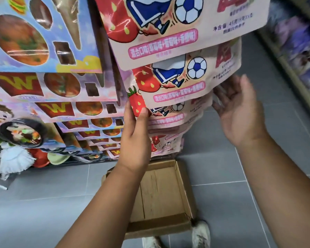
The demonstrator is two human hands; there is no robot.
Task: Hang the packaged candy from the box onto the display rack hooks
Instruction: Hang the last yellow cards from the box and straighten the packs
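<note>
Left hand (pixel 135 133) is pinching the left edge of a pink glossy candy pouch (pixel 168 115), thumb in front, fingers behind. That pouch is hanging in a column of matching strawberry-and-football pouches (pixel 179 81) running above and below the hand. Right hand (pixel 240 113) is hovering open, fingers spread, just beside the column's right edge; contact unclear.

Film is looking light, soft and slick, so it is likely to swing. Gripping at the top seal seems safest.

Brown cardboard box (pixel 161 194) is lying below both hands, showing no packs. Blue windowed card packs (pixel 43 42) are crowding in left of the left hand. Open aisle is lying right of the right hand.
</note>
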